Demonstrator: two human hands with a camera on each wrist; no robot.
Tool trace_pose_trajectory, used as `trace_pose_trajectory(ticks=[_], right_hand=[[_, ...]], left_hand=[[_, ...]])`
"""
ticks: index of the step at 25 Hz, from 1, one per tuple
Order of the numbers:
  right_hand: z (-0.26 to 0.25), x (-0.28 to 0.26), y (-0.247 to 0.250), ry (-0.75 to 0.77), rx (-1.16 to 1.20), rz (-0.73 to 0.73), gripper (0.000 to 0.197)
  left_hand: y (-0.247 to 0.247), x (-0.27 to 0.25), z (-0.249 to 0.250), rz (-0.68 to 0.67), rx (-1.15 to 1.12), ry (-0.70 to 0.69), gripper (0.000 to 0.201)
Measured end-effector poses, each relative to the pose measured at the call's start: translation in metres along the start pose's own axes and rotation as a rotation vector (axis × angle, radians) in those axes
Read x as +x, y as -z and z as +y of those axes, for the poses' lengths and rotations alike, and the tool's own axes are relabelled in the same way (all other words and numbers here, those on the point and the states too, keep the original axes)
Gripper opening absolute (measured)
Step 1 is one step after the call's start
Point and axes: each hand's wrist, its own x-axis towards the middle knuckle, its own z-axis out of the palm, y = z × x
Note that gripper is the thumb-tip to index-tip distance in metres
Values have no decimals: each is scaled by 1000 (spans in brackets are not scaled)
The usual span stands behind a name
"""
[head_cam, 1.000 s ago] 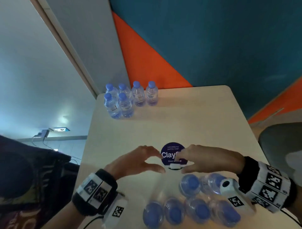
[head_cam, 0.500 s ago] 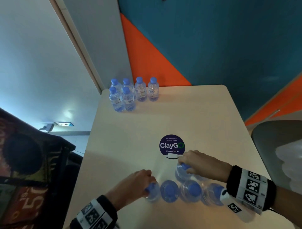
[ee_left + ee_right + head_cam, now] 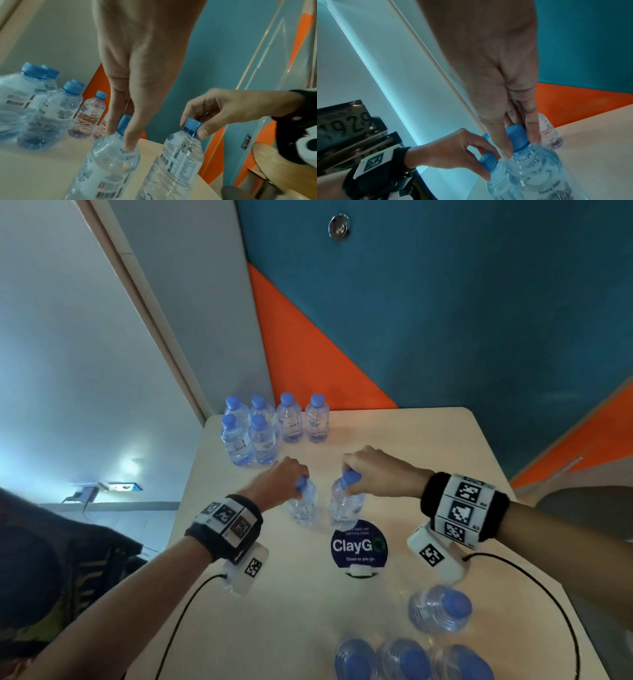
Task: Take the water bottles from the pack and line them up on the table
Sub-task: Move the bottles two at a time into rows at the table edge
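Note:
Over the middle of the beige table (image 3: 411,446) each hand carries a clear water bottle by its blue cap. My left hand (image 3: 299,482) pinches the cap of the left bottle (image 3: 303,506) (image 3: 109,162). My right hand (image 3: 349,479) pinches the cap of the right bottle (image 3: 344,505) (image 3: 539,169). Both bottles hang side by side, slightly tilted; whether their bases touch the table is unclear. Several bottles (image 3: 274,426) stand grouped at the far left corner. The opened pack (image 3: 407,659) with several bottles sits at the near edge, one bottle (image 3: 440,607) a little apart.
A round dark "ClayGo" sticker (image 3: 359,546) lies just in front of the held bottles. Black cables (image 3: 185,611) run from both wrist cameras. The teal and orange wall (image 3: 445,320) stands behind the table, a chair (image 3: 582,508) to the right, and a dark patterned object (image 3: 51,559) to the left.
Both hands took one bottle each from the pack by the cap and carried them away from me, past the sticker toward the far group.

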Motion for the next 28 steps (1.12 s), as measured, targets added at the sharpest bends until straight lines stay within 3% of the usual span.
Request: trace_pose_trajectory(ticks=[6, 11, 16, 19, 24, 28], right_hand=[[7, 83, 16, -46, 51, 82, 10], [16, 129, 12, -117, 108, 83, 4], [20, 158, 7, -143, 207, 148, 17], [20, 170, 7, -180, 244, 194, 4], [17, 175, 11, -171, 130, 204, 30], [20, 180, 11, -147, 133, 218, 32]], left_hand=[[20, 87, -45, 112, -1, 98, 11], [19, 121, -72, 189, 56, 179, 14], [26, 130, -79, 215, 131, 185, 19], [27, 128, -78, 213, 100, 175, 18], [25, 127, -80, 237, 11, 159, 13], [24, 125, -81, 257, -3, 141, 11]])
